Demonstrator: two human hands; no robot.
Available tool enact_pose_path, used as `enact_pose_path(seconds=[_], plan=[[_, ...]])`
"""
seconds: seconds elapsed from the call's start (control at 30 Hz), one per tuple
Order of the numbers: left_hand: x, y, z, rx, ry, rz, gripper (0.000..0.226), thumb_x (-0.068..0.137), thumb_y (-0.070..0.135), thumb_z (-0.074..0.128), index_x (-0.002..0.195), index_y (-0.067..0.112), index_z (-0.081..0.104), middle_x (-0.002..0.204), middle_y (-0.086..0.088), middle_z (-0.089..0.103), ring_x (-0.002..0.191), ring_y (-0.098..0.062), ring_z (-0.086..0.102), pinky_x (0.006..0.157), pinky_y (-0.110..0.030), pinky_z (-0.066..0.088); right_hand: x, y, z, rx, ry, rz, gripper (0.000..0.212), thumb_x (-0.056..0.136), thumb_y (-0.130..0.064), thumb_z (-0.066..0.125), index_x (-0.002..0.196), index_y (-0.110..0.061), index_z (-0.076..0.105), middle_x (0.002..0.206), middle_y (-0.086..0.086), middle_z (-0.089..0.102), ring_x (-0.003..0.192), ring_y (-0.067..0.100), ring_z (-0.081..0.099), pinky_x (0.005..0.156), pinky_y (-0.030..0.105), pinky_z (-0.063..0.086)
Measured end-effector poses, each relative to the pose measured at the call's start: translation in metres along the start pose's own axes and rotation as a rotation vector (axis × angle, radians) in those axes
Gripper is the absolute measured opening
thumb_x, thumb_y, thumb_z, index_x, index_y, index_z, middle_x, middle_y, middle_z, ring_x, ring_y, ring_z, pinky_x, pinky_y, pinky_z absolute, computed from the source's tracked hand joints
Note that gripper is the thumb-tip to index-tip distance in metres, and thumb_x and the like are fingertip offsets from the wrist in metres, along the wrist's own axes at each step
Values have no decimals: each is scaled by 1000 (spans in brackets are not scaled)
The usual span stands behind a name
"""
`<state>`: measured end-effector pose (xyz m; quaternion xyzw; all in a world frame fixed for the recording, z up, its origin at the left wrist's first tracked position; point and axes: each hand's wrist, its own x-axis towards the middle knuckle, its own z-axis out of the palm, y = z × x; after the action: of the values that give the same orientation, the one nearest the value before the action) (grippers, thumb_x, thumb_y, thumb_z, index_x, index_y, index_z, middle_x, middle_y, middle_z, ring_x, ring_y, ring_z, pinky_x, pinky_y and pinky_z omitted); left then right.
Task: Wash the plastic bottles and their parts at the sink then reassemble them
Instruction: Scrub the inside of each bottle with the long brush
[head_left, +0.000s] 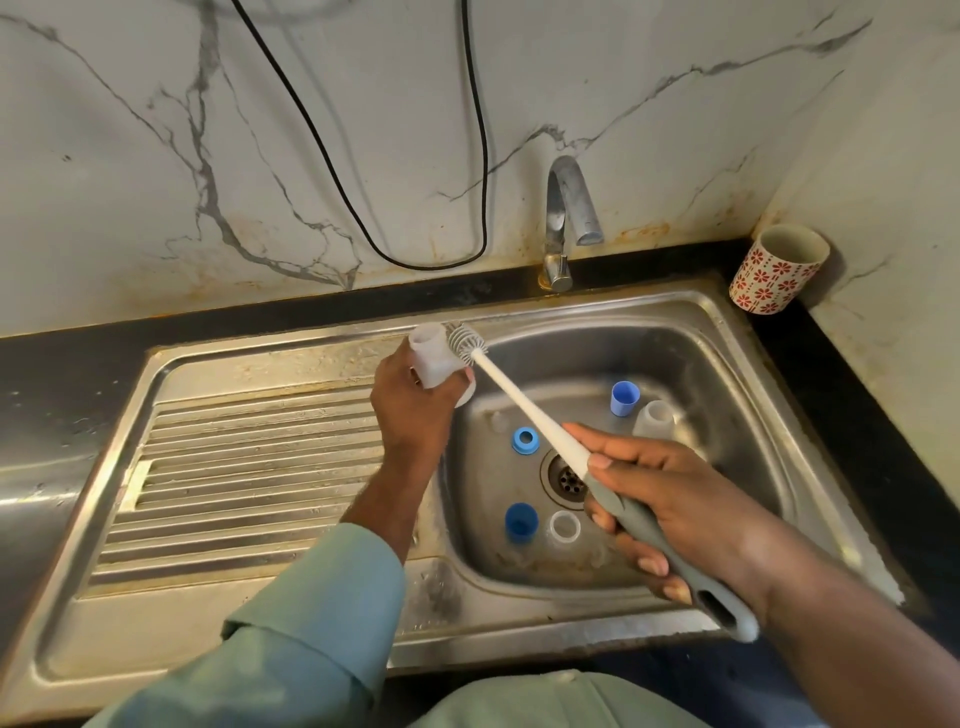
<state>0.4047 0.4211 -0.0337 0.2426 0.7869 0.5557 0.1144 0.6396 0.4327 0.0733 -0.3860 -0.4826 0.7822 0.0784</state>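
right hand (670, 499) grips the grey handle of the bottle brush (540, 431), low over the sink basin (727, 364). in the basin lie a dark blue cap (520, 522), a clear ring (564, 526), a blue collar (525, 440), a light blue cap (624, 398) and a clear bottle (654, 419). further off, left hand (415, 410) holds a translucent bottle (434, 356), brush head touching its neck. behind stand the tap (569, 208) and a patterned cup (779, 270).
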Motion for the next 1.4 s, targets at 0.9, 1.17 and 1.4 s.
enact_pose_path(seconds=[0.9,1.17,1.4], plan=[[21,5,4,164,-80,-4,64,73,20,88,130,11,61,118,3,59,103,-12,56,61,4,36,34,-2,14,46,103,3,35,102,-22,47,133,-37,56,72,7,51,42,9,38,34,21,34],[20,-1,16,197,-123,6,58,71,25,88,124,15,66,120,-3,65,106,-18,63,70,-3,36,34,0,13,68,146,21,33,103,-22,47,132,-35,56,78,9,51,44,10,39,35,21,34],[21,1,19,227,-144,-17,58,71,19,87,124,14,63,120,-7,60,106,-24,61,81,-27,44,21,12,6,146,115,23,34,103,-21,47,131,-37,58,74,7,52,41,9,38,33,20,32]])
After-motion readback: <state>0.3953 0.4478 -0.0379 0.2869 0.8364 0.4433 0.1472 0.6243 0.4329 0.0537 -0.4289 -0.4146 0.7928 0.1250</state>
